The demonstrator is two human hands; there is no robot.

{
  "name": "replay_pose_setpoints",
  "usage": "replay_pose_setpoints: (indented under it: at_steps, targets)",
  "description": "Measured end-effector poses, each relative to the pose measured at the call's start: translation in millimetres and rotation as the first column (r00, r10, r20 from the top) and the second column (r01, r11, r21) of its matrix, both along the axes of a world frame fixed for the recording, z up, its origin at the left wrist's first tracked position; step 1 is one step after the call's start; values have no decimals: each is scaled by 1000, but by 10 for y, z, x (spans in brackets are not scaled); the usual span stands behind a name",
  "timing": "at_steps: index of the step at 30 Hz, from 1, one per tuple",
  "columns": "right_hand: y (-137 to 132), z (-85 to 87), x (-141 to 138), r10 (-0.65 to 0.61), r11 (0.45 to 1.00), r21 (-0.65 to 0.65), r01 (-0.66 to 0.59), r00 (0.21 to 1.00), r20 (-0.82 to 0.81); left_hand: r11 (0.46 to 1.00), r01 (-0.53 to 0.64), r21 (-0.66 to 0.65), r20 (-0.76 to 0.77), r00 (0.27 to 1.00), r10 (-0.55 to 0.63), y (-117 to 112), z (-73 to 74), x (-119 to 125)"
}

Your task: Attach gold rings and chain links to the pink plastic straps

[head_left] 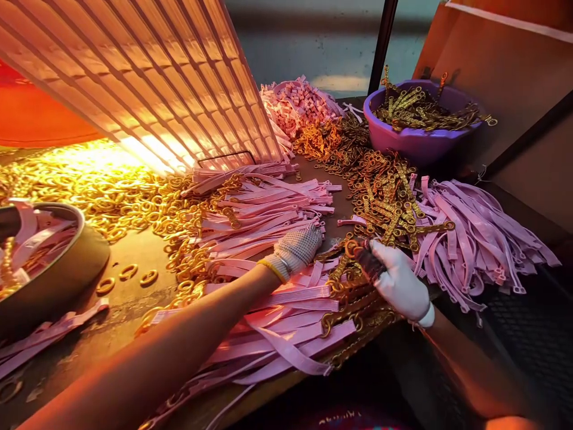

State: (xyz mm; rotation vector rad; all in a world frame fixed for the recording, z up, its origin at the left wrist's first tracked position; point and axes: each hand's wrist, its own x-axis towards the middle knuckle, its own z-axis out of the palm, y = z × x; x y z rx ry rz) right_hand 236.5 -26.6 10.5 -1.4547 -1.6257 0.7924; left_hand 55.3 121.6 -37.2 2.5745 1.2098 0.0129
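My left hand (pixel 298 248), in a white knit glove, lies palm down with fingers stretched over a heap of pink straps (pixel 273 215). My right hand (pixel 398 280), in a white glove, is closed in a pinch on a gold metal ring-and-clasp piece (pixel 353 248) at the edge of a pile of gold clasps (pixel 385 197). More gold hardware lies under the right hand on the pink straps in front of me.
A purple bowl (pixel 403 140) of gold clasps stands at the back right. Loose gold rings (pixel 102 185) cover the left side. A round metal basin (pixel 67 269) sits at the left edge. A ribbed lit panel (pixel 147 77) leans overhead. More pink straps (pixel 474 239) lie at right.
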Motion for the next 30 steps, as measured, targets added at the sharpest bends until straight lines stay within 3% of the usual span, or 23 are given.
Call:
replay_pose_setpoints:
  at_steps: [3, 5, 7, 9, 11, 12, 14, 16, 19, 26, 28, 30]
  targets:
    - [-27, -34, -33, 68, 998, -22, -66, 986, 149, 998, -48, -47, 70, 996, 51, -47, 50, -12]
    - [-29, -53, -49, 89, 996, -1, -93, 958, 274, 994, -69, -86, 122, 989, 79, -116, 174, -103]
    - [-12, -53, -76, 113, 992, 14, -127, 922, 371, 971, -97, -217, 211, 967, 144, -236, 328, -256]
    - [28, -32, -133, 146, 984, 29, -177, 886, 441, 862, -119, -492, 338, 887, 315, -409, 469, -431]
    - [85, 7, -225, 172, 972, 55, -228, 852, 495, 677, -89, -731, 397, 752, 527, -604, 568, -586]
    - [116, 28, -281, 190, 964, 63, -258, 835, 517, 608, -69, -791, 401, 693, 599, -697, 599, -647]
    - [178, 67, -401, 241, 945, 55, -323, 799, 551, 572, -54, -818, 411, 640, 649, -848, 628, -734]
    - [229, 90, -515, 306, 923, 9, -386, 746, 591, 579, -37, -814, 425, 640, 639, -939, 628, -784]
    - [266, 92, -648, 354, 905, -71, -420, 650, 672, 636, -24, -772, 443, 698, 564, -982, 607, -822]
    - [249, 108, -817, 173, 948, -28, -318, 438, 882, 791, -79, -606, 501, 735, 457, -951, 534, -851]
    - [260, 135, -836, 168, 945, -22, -327, 424, 890, 845, -135, -517, 525, 730, 438, -948, 516, -838]
    - [280, 146, -847, 197, 949, -51, -311, 462, 865, 858, -190, -478, 553, 693, 462, -956, 495, -817]
